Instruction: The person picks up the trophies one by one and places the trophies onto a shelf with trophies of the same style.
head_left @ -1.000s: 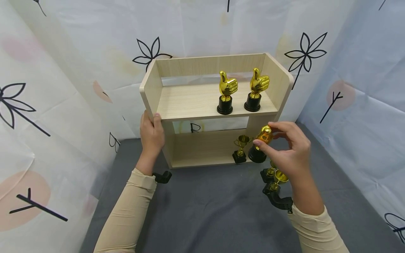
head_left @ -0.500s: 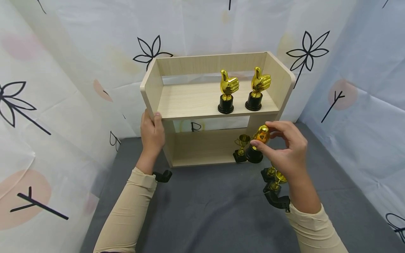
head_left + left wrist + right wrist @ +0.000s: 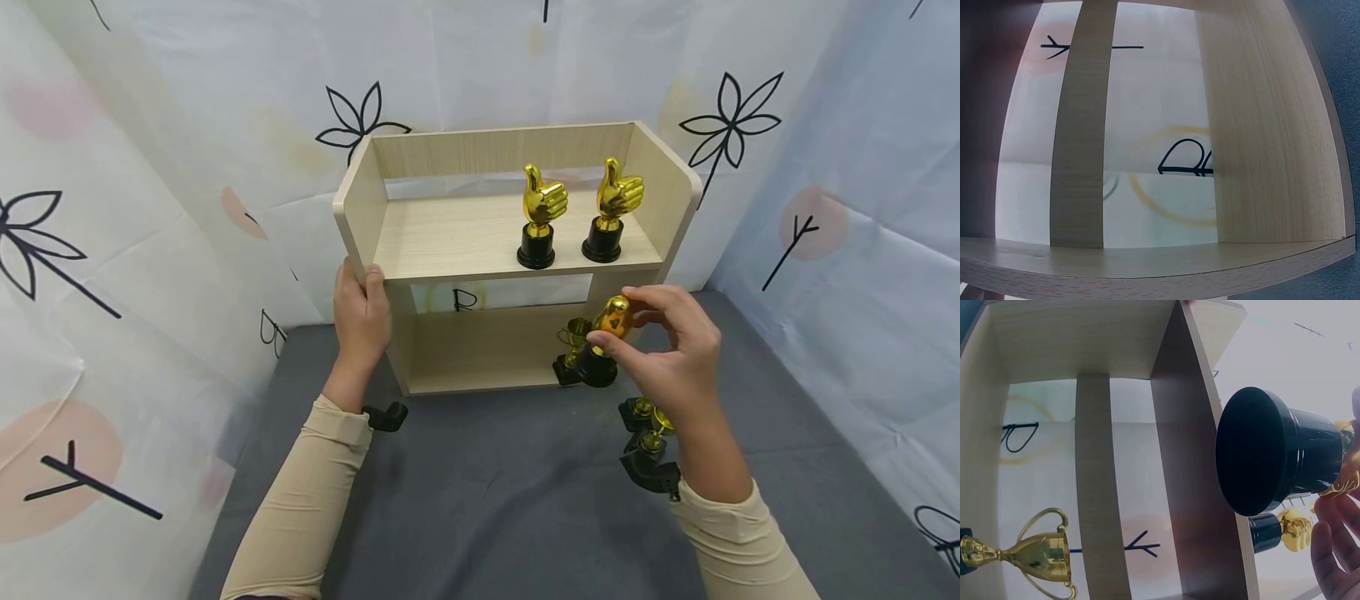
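Grey mat: right hand (image 3: 675, 358) pinches thumbs-up trophy (image 3: 606, 342) at shelf (image 3: 450, 250) front.

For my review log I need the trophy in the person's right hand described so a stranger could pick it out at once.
Start at the wooden shelf unit on the grey cloth. At its lower right front corner, the right hand pinches a gold trophy on a round black base. Unlike the two thumbs-up trophies standing on the top shelf and the small cup trophy beside it, this one is held in fingers.
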The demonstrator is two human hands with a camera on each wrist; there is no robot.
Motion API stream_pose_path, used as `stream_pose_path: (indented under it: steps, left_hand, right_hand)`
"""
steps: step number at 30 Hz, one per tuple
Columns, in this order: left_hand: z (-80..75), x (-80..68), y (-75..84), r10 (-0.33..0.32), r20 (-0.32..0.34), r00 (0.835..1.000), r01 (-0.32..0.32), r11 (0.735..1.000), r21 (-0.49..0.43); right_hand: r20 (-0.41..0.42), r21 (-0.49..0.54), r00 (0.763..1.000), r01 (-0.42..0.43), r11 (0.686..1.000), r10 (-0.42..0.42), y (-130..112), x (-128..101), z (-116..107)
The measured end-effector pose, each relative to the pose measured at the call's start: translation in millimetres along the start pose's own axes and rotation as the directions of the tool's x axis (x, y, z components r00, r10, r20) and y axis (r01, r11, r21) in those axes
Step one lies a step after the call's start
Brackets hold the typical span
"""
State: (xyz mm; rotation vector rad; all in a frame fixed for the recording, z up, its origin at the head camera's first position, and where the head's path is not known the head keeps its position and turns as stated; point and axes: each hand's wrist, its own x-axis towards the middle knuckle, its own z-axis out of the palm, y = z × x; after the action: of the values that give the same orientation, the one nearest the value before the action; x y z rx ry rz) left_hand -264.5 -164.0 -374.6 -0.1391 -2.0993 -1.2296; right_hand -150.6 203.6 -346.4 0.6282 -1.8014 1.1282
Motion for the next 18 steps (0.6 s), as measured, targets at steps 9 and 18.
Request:
stream_pose_path:
  steps: [9, 18]
  left_hand:
    - [0.6, -0.4, -0.2, -0.009, -0.003, 1.0, 0.009, 1.0, 0.011]
    - [0.5, 0.2, 1.0, -0.001, -0.014, 1.0, 0.001, 1.0, 0.007]
  right_hand:
    - [-0.026, 0.021, 0.999, 0.024, 0.999, -0.023, -0.7, 1.5, 5.8]
    - [-0.02, 0.006, 0.999, 0.028, 1.0, -0.028, -4.5, 3.4, 9.5]
